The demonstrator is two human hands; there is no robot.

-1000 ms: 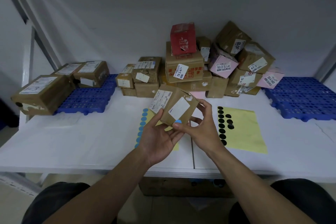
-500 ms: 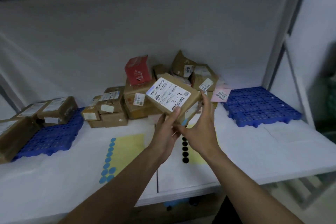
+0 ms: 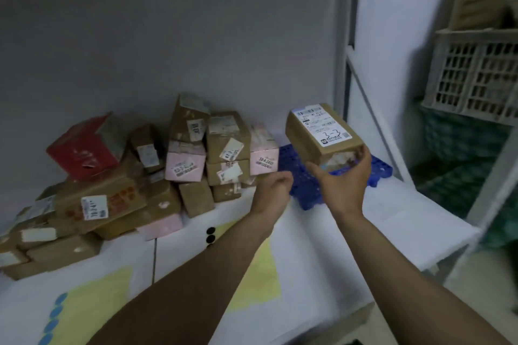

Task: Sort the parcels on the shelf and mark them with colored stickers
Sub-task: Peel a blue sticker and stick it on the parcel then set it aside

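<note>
My right hand (image 3: pixel 343 176) grips a brown parcel (image 3: pixel 319 134) from below, with its white label marked "3-3" facing up, above the blue pallet (image 3: pixel 304 186) at the right of the shelf. A blue sticker shows on the parcel's near face by my thumb. My left hand (image 3: pixel 273 189) hangs beside it with loosely curled fingers and holds nothing. A pile of brown, pink and red parcels (image 3: pixel 145 173) fills the shelf's middle and left. A yellow sheet with blue stickers (image 3: pixel 84 308) lies at the near left. Under my arms lies a yellow sheet with black stickers (image 3: pixel 252 277).
The white shelf (image 3: pixel 392 221) ends at its right edge by a white upright post (image 3: pixel 349 70). Beyond it stand a slatted crate (image 3: pixel 473 75) and green crates (image 3: pixel 462 154). A grey wall backs the shelf.
The view has swung right. My left hand let go of the parcel, and my right hand carried it right, over the blue pallet.
</note>
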